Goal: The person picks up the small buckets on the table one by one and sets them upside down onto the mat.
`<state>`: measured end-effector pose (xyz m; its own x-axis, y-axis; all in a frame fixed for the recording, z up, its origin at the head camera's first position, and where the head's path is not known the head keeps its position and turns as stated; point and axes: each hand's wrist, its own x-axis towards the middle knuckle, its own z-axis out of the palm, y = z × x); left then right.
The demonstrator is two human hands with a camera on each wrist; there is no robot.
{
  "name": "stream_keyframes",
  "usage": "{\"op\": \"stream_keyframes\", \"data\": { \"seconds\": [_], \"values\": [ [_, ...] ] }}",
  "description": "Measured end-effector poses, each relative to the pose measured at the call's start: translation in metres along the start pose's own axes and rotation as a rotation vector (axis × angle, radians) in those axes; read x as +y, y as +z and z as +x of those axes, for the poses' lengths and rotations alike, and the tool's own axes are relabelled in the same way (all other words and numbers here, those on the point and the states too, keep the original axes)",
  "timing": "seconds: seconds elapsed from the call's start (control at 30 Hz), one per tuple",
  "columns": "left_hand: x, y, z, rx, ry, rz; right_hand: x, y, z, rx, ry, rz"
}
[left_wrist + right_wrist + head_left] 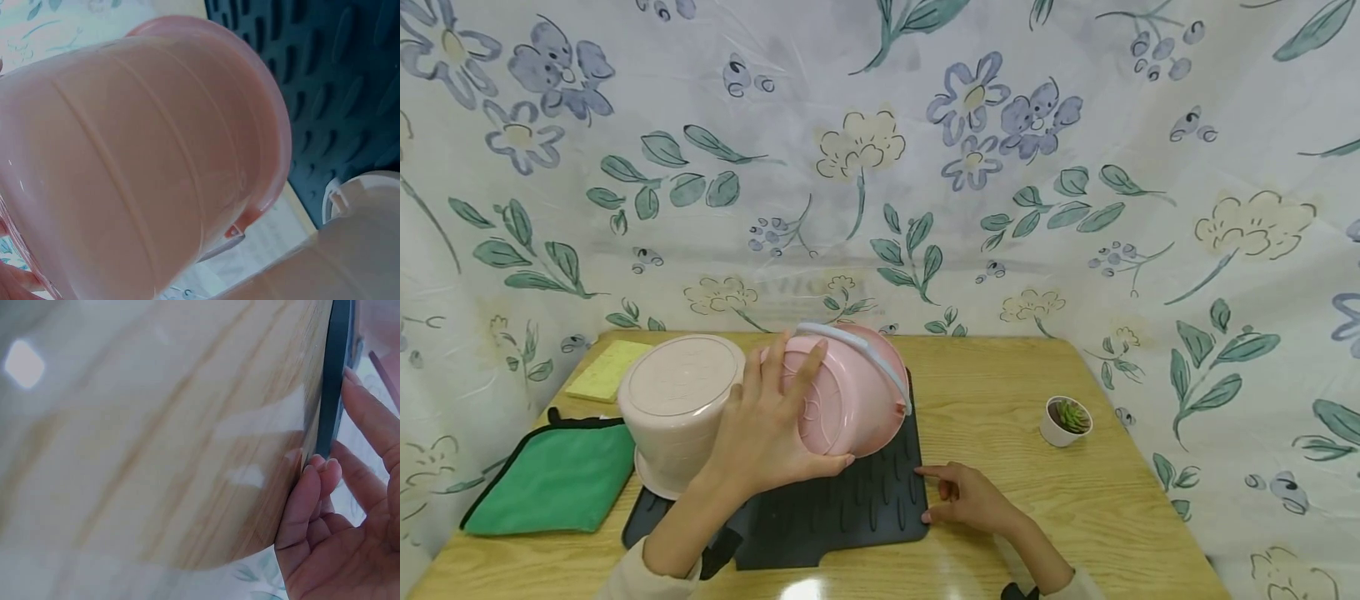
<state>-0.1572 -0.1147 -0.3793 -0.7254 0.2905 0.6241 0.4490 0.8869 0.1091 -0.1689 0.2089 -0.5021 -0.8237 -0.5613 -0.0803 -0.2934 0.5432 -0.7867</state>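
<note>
My left hand (767, 421) grips a pink bucket (868, 392) by its base, fingers and thumb spread round the bottom edge. The bucket is tipped over the mat, its base towards me and its mouth facing away to the right. A pale blue handle (857, 342) lies across its side. In the left wrist view the ribbed pink wall (144, 150) fills much of the picture. My right hand (970, 497) touches the right edge of a dark ridged drying mat (880, 508); forefinger and thumb meet that edge, the other fingers are curled under.
A cream bucket (677, 379) stands upside down on the mat's left part, just beside my left hand. Left of it lie a green cloth (557, 479) and a yellow cloth (606, 369). A small potted succulent (1065, 421) stands at the right on the wooden table (1000, 375). Behind hangs a floral curtain (880, 208).
</note>
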Motion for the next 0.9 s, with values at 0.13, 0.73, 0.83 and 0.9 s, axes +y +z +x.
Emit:
{"op": "stream_keyframes", "data": {
  "seconds": [0.13, 0.73, 0.83, 0.9],
  "values": [
    [0.0006, 0.0007, -0.003, -0.049, -0.026, 0.012, 0.0002, 0.0007, -0.0007, -0.001, 0.003, 0.014],
    [0.0024, 0.0068, -0.0072, -0.12, -0.067, 0.036, 0.0013, 0.0033, -0.0038, 0.02, -0.038, -0.019],
    [0.005, 0.0067, -0.0054, -0.153, -0.098, 0.045, 0.0012, 0.0032, -0.0039, 0.023, -0.043, -0.024],
    [0.0077, 0.007, -0.003, -0.187, -0.127, 0.051, 0.001, 0.0033, -0.004, 0.024, -0.041, -0.024]
  ]
}}
